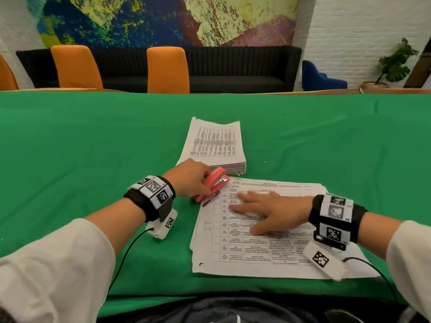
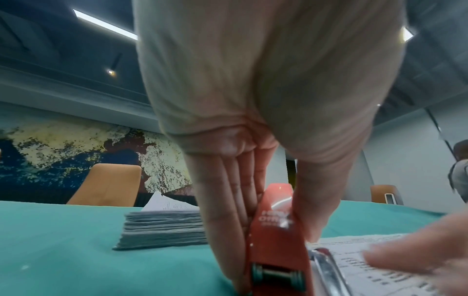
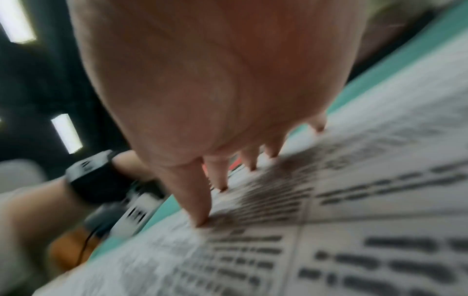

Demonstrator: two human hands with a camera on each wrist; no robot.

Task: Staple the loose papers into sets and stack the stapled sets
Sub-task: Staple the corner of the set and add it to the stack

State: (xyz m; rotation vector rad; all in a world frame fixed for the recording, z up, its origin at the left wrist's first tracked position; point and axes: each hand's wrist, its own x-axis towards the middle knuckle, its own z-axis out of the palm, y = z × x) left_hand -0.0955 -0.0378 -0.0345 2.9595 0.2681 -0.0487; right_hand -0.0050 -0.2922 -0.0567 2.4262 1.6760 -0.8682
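On the green-clothed bench (image 1: pixel 93 136), we had a thick stack of paper sets (image 1: pixel 214 145) lying square at the far middle, which we judged to be the stapled sets already done, though no staple showed from here. Nearer us lay a spread of printed sheets (image 1: pixel 256 248), several layers deep and a little fanned, so we judged that plenty was left to staple. Our left hand (image 1: pixel 189 180) gripped the red stapler (image 1: pixel 213 183), fingers (image 2: pixel 228 200) along one side and thumb on the other, its mouth set at the far left corner of the top sheets. Our right hand (image 1: pixel 268 210) lay flat on those sheets, fingers (image 3: pixel 195 192) straight and spread, pinning them. We took this set to be at the point of stapling and not yet stacked.
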